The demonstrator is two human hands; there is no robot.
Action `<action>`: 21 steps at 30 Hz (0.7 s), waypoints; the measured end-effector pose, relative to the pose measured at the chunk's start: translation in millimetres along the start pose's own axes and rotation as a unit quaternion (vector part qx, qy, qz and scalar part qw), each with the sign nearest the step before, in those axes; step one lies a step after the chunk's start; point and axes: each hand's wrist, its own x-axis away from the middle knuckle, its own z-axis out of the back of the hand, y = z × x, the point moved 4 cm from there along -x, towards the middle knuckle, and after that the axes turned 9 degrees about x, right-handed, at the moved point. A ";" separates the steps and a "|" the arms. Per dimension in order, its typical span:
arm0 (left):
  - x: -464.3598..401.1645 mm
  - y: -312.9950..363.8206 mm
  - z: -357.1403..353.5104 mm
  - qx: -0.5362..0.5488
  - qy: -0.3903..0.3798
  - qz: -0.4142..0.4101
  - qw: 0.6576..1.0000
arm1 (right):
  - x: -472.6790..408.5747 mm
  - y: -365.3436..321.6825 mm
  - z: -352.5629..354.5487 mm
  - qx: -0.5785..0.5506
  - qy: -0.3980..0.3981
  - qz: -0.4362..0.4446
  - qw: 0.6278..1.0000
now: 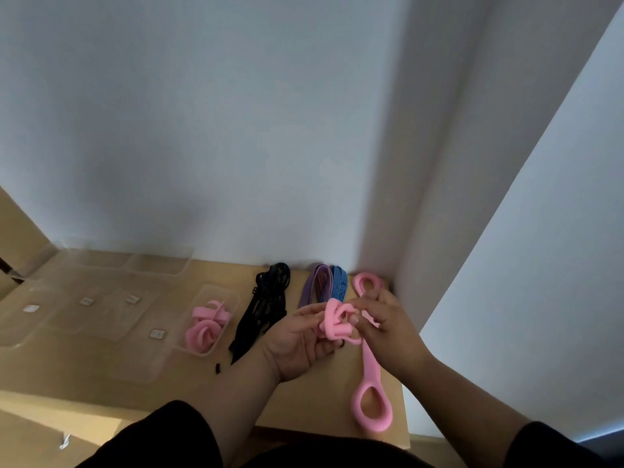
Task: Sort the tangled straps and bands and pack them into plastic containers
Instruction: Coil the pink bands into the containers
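Pink figure-eight band lies flat on the wooden table. Above it, left hand and right hand together pinch a pink coiled band. Farther left, a clear container holds pink bands; black straps lie beside it.
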 end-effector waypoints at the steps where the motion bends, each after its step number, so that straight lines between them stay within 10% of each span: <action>1: 0.9 0.1 -0.5 -0.008 0.003 -0.002 1.000 | -0.1 -1.4 0.0 0.012 -0.001 0.020 1.000; 21: 24.7 2.1 26.0 -0.114 0.066 0.009 0.991 | 7.9 -20.8 -25.4 0.101 -0.142 0.079 0.982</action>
